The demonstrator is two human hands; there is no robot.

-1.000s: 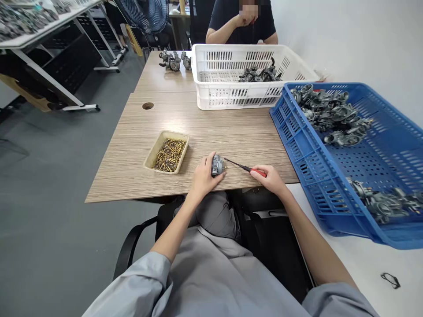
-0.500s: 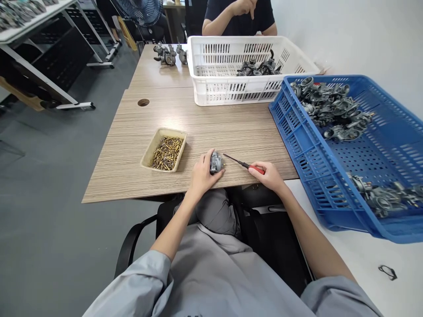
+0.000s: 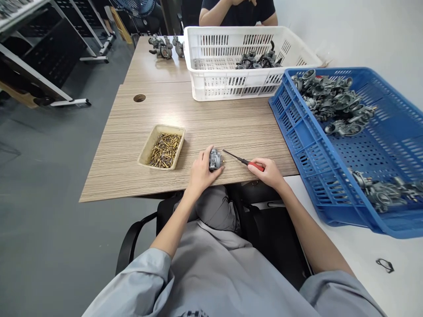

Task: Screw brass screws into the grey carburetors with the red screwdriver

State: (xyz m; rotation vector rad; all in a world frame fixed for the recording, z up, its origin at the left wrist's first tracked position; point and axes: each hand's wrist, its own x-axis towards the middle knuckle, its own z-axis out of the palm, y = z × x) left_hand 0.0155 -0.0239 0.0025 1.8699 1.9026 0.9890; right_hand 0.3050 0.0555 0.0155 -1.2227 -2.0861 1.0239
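My left hand [image 3: 201, 171] is closed around a small grey metal carburetor [image 3: 215, 159] resting on the wooden table [image 3: 231, 123] near its front edge. Thumb and fingers grip it from the left and the near side. In my right hand [image 3: 269, 172] is a screwdriver [image 3: 254, 166] with a red and black handle. Its dark shaft points left, and the tip is just to the right of the carburetor, apart from it. A cream plastic tub [image 3: 141, 159] full of small brass jets [image 3: 165, 149] stands left of my left hand.
A blue crate [image 3: 309, 138] with several carburetors is at the right. Behind stands a white crate [image 3: 214, 90] holding more, with a person [image 3: 239, 13] seated beyond it. Other carburetors [image 3: 161, 47] stand at the far left. A black gasket-like loop [image 3: 385, 265] lies on the white surface.
The view has shifted slightly, so the crates and tub appear a little higher in the picture. Both hands keep their grips, with the screwdriver still beside the carburetor.
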